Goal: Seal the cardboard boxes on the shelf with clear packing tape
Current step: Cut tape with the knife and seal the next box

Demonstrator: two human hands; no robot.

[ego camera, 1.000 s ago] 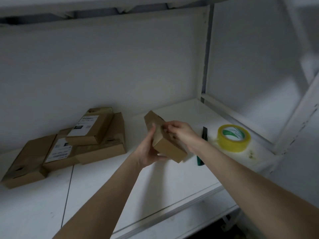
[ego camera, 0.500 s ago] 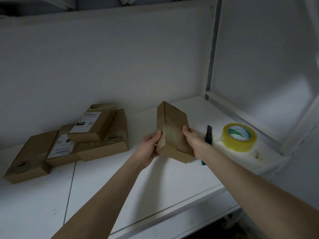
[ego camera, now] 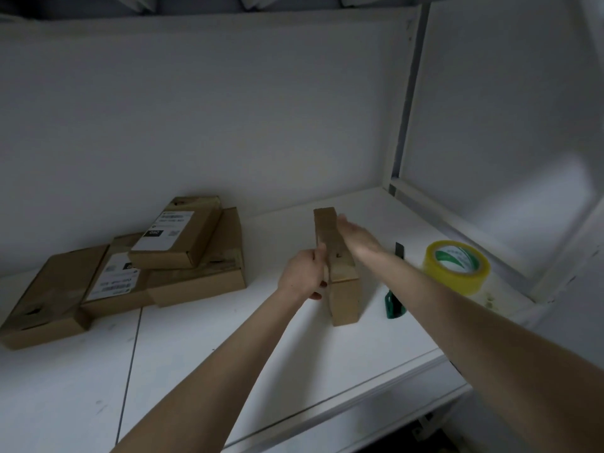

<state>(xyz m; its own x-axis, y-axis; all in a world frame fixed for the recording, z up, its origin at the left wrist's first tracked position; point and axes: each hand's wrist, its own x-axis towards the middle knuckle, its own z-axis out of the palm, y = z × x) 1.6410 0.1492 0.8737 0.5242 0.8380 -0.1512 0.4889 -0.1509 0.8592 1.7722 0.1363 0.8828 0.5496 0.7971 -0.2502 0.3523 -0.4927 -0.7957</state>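
Note:
A small brown cardboard box stands on its narrow side at the middle of the white shelf. My left hand grips its left edge, fingers curled round it. My right hand lies flat with straight fingers against the box's right face near the top, slightly blurred. A yellowish roll of clear packing tape with a green-printed core lies on the shelf to the right.
A green-handled cutter lies between the box and the tape. Several more cardboard boxes, some with white labels, are piled at the back left. White walls close the shelf behind and on the right; its front lip runs below my arms.
The box has been turned from tilted in both hands to standing on edge on the shelf. My right hand has let go of its grip and now lies flat against the box.

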